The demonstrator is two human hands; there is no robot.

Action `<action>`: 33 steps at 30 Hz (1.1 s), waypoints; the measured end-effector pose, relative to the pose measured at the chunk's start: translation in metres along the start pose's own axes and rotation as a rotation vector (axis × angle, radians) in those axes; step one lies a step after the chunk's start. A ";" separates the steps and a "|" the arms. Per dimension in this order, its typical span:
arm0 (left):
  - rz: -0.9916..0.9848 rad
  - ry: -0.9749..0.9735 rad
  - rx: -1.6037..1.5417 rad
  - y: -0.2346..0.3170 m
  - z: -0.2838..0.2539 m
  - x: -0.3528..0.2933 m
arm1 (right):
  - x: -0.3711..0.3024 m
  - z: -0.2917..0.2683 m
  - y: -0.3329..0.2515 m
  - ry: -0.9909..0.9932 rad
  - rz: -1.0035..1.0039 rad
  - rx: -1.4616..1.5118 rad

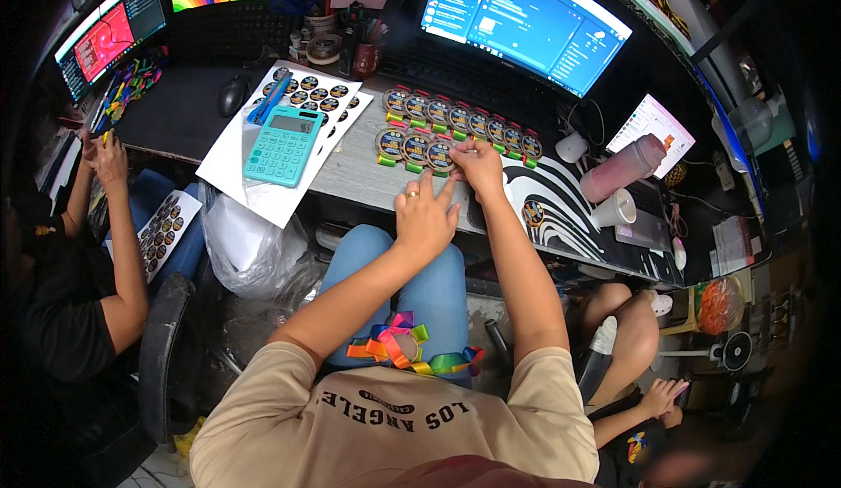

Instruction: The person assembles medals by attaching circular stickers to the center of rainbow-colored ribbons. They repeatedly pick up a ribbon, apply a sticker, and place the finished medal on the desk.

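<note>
Two rows of round medals (416,107) with dark printed faces and rainbow ribbons lie on the grey desk (350,168). The near row is shorter. My right hand (478,169) has its fingers closed on the edge of the medal (441,157) at that row's right end. Just in front of it is my left hand (427,216), a ring on one finger, its fingers stretched toward the same medal's lower edge. Whether those fingertips touch it, I cannot tell. On my lap rests a bundle of rainbow ribbons (385,348) with a round disc among them.
Left of the medals, a teal calculator (282,148) and a blue tool (270,98) lie on sheets of round stickers (229,159). To the right are a white cup (615,208), a pink tumbler (624,168) and a black-and-white striped mat (561,234). People sit on both sides.
</note>
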State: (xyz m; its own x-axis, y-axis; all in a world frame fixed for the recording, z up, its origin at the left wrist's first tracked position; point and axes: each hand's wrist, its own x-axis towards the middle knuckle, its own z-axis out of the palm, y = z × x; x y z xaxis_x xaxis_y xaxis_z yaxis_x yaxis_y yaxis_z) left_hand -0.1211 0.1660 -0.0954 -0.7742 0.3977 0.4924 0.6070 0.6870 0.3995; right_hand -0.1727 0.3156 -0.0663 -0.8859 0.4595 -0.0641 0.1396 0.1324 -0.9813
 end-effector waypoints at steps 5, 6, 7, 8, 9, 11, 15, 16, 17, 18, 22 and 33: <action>-0.032 -0.018 0.016 0.004 0.001 0.001 | 0.001 0.001 0.002 0.030 -0.011 -0.017; -0.037 -0.015 0.015 0.005 0.002 0.002 | 0.001 0.001 0.002 0.030 -0.013 -0.012; -0.045 -0.019 0.028 0.005 0.002 0.002 | 0.002 0.001 0.003 0.030 -0.012 -0.003; -0.048 -0.017 0.036 0.005 0.003 0.002 | 0.002 0.001 0.003 0.031 -0.011 0.005; -0.052 -0.014 0.044 0.005 0.003 0.002 | 0.002 0.001 0.003 0.029 -0.003 0.019; -0.052 -0.012 0.048 0.005 0.003 0.002 | 0.001 0.002 0.003 0.030 0.011 0.045; -0.055 -0.040 0.053 0.006 0.001 0.002 | -0.003 -0.001 -0.006 0.013 -0.008 -0.006; -0.048 -0.035 0.055 0.005 0.000 0.001 | -0.004 -0.006 -0.011 0.030 -0.035 -0.065; -0.038 -0.034 0.051 0.004 -0.001 0.000 | -0.004 -0.013 -0.015 0.050 -0.058 -0.126; -0.028 -0.035 0.045 0.003 -0.003 -0.002 | -0.004 -0.024 -0.021 0.090 -0.131 -0.162; 0.036 -0.053 -0.038 -0.002 -0.017 -0.021 | -0.011 -0.095 -0.035 0.248 -0.268 -0.298; 0.113 -0.262 -0.254 -0.010 -0.066 -0.093 | -0.077 -0.158 0.027 0.276 -0.066 -0.761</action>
State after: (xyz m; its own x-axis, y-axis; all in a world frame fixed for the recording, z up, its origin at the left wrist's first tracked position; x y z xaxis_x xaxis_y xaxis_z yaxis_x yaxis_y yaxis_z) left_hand -0.0436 0.0823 -0.0942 -0.6997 0.6267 0.3431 0.6907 0.4705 0.5492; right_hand -0.0308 0.4224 -0.0589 -0.7757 0.6167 0.1339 0.4418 0.6821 -0.5827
